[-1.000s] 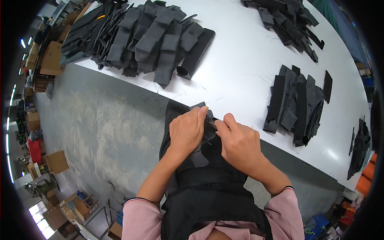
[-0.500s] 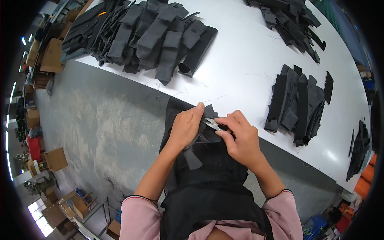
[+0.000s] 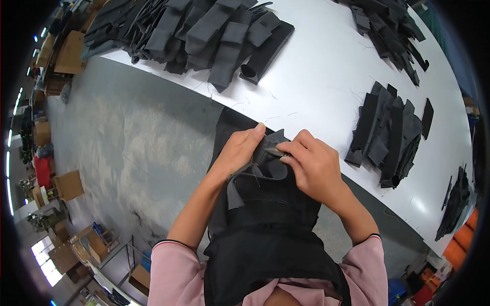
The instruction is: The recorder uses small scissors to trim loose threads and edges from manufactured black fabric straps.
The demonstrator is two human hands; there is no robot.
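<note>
Dark grey fabric (image 3: 271,171) lies bunched over my lap at the table edge. My left hand (image 3: 239,153) is closed on its left side, with the thumb pointing up along the cloth. In my right hand (image 3: 315,166) are small thread snips (image 3: 274,151), pinched between thumb and fingers. Their metal blades point left at the fabric beside my left thumb and look closed together. A narrow grey strip end (image 3: 235,196) hangs below my left hand, with loose threads near it. The far side of the cloth and my left fingertips are hidden.
The white table (image 3: 311,92) slants across ahead of me, scattered with thread ends. A large pile of dark fabric pieces (image 3: 224,46) lies at its left. Smaller stacks (image 3: 385,135) lie on the right. Cardboard boxes (image 3: 69,184) stand on the floor far left.
The snips' blades have gone from spread to together, and they have moved in against the cloth. The hanging strip end has swung left. My view has shifted slightly.
</note>
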